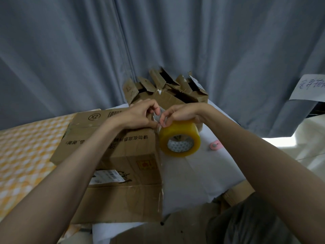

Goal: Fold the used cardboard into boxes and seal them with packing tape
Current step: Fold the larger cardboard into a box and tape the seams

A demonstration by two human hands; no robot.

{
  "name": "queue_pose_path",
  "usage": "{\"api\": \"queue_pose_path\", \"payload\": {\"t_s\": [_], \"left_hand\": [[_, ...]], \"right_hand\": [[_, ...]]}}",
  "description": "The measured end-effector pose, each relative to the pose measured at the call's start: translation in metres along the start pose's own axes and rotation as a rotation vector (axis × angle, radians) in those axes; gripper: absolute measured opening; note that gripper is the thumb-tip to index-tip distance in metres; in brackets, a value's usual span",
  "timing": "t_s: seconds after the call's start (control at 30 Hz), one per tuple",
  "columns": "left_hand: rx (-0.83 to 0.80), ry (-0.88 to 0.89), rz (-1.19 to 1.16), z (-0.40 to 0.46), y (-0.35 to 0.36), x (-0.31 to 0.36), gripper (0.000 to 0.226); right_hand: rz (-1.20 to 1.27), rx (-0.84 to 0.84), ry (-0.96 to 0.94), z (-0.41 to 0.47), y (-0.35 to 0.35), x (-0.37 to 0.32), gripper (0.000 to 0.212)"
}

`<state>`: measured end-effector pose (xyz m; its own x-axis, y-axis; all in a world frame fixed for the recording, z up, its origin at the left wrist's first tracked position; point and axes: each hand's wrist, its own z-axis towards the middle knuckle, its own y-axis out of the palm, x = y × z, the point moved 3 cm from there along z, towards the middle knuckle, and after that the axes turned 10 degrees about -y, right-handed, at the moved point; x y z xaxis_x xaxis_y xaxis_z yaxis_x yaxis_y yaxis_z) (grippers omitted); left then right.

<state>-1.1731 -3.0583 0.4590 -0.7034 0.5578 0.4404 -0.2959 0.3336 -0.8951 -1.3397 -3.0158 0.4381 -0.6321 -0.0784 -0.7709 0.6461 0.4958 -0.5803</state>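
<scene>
A brown cardboard box (123, 166) with printed characters and a shipping label lies flat-sided in front of me on a white sheet. Above its right edge my right hand (181, 115) grips a yellowish roll of packing tape (179, 138), fingers curled over the top of the roll. My left hand (142, 115) pinches the loose clear end of the tape (159, 117) between thumb and fingers, right beside my right hand. The two hands almost touch over the box's far right corner.
A pile of several opened, crumpled cardboard boxes (167, 88) stands at the back against a grey curtain (158, 41). A small pink object (214, 146) lies on the white sheet (193, 173) to the right. Yellow checked fabric (22, 152) covers the left side.
</scene>
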Motion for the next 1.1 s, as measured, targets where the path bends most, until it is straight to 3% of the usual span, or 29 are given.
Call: {"api": "queue_pose_path", "payload": {"t_s": [0.23, 0.47, 0.63, 0.87, 1.03, 1.1], "left_hand": [[-0.008, 0.008, 0.011, -0.005, -0.001, 0.006, 0.032], [-0.020, -0.008, 0.044, -0.007, -0.002, 0.005, 0.030], [-0.005, -0.004, 0.029, -0.005, -0.003, 0.004, 0.018], [0.044, -0.087, 0.273, 0.006, 0.008, 0.023, 0.034], [-0.124, -0.147, 0.270, 0.006, -0.004, 0.021, 0.047], [-0.097, -0.155, 0.276, 0.005, -0.002, 0.021, 0.046]], "right_hand": [[-0.287, -0.064, 0.079, 0.006, -0.006, -0.027, 0.011], [-0.590, -0.109, 0.200, 0.008, -0.007, -0.022, 0.034], [-0.314, 0.074, 0.094, -0.020, -0.010, -0.004, 0.017], [0.080, 0.393, -0.004, -0.035, 0.010, 0.018, 0.014], [0.276, 0.580, -0.063, -0.045, 0.032, 0.034, 0.015], [0.367, 0.636, -0.084, -0.048, 0.039, 0.040, 0.014]]}}
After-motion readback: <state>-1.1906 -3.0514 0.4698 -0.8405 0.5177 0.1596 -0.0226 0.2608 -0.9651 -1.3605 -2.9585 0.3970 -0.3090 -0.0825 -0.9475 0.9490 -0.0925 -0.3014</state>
